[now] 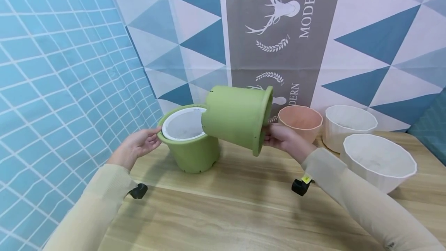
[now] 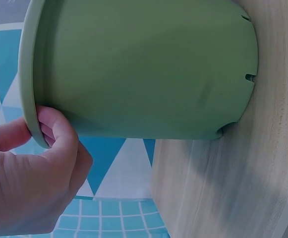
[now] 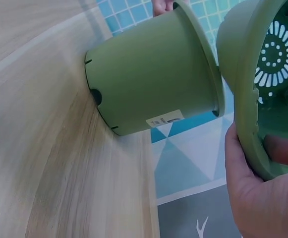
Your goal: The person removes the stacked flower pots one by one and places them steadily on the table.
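Note:
A green flowerpot (image 1: 193, 154) stands upright on the wooden table, and a white pot (image 1: 182, 124) sits inside it. My left hand (image 1: 142, 142) pinches the standing pot's rim at its left side, thumb and fingers on either side of the lip in the left wrist view. My right hand (image 1: 280, 136) grips the rim of a second green flowerpot (image 1: 235, 115), thumb inside. That pot is tilted on its side in the air, mouth to the right, its base over the right part of the standing pot. Slotted drainage holes (image 3: 277, 54) show in its bottom.
To the right stand a pink pot (image 1: 300, 121) and two white ribbed pots, one farther back (image 1: 348, 123) and one nearer (image 1: 378, 162). Patterned cloth (image 1: 195, 22) hangs behind the table, and blue checked cloth (image 1: 52, 88) hangs on the left.

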`<state>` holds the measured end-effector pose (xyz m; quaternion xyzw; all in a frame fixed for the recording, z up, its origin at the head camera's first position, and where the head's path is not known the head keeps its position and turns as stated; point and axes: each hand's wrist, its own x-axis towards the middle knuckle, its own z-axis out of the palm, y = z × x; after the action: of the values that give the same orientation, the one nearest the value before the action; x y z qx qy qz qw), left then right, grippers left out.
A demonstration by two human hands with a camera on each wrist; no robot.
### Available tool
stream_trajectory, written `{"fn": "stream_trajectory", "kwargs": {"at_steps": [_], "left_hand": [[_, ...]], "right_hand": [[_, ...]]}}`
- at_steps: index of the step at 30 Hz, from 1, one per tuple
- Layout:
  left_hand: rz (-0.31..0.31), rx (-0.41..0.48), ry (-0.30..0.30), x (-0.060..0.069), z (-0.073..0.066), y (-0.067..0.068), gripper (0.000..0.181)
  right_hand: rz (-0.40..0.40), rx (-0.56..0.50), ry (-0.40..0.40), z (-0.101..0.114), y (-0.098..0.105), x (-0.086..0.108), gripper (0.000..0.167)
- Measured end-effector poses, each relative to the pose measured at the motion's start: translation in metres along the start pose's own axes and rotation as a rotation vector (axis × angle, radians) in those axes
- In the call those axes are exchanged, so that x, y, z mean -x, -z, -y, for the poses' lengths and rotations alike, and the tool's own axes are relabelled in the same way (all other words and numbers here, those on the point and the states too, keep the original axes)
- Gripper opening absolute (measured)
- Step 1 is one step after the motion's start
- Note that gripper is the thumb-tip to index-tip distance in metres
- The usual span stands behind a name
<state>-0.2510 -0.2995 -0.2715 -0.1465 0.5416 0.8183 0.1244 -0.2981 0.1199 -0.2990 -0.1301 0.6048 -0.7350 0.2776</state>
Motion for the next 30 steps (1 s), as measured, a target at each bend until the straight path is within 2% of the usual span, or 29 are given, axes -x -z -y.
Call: {"fn": "stream_trajectory", "kwargs": {"at_steps": [4,8,10,13,24,30], "left_hand": [[-0.011,0.001,0.000,0.000,0.002,0.002,0.017],[-0.010,0.006,0.000,0.000,0.003,0.004,0.017],[-0.010,0.018,0.002,-0.001,0.002,0.004,0.016],[-0.006,0.032,0.003,-0.001,0.002,0.003,0.014],[0.012,0.037,-0.002,0.001,0.000,0.003,0.003],[0.017,0.027,-0.011,-0.001,0.001,0.004,0.003]], "right_hand": [[-0.075,0.043,-0.036,-0.001,0.000,0.006,0.009],[-0.120,0.141,-0.039,-0.003,-0.001,0.012,0.035],[-0.126,0.173,-0.034,-0.004,-0.001,0.016,0.042],[-0.126,0.187,-0.034,-0.003,0.001,0.023,0.040],[-0.090,0.204,-0.017,0.005,0.012,0.050,0.017],[-0.069,0.257,-0.027,0.006,0.019,0.062,0.023]]}}
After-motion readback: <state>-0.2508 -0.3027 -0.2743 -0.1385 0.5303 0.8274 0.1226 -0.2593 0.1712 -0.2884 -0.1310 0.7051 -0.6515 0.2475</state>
